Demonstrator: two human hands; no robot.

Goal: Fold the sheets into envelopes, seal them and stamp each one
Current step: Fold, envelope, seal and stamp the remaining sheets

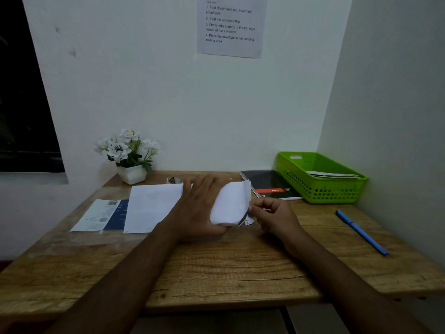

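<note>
Folded sheet (230,203) is mid-counter (216,268), bulging a bit in the left grip (199,206) that's curled round it, while the right grip (274,215) pinches its 3 o'clock edge. Paper looks light and floppy and probably creases easily, so I'd hold it by the edges. Spare sheet (151,206) at 9 o'clock, notebook (267,182) at 1, basket (313,189) at 2, pen (361,231) at 4, nothing really blocking

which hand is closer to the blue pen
Right. The right hand pinches the right edge of the folded sheet, on the side toward the blue pen. The left hand holds the same sheet from its left, farther from the pen.
</note>
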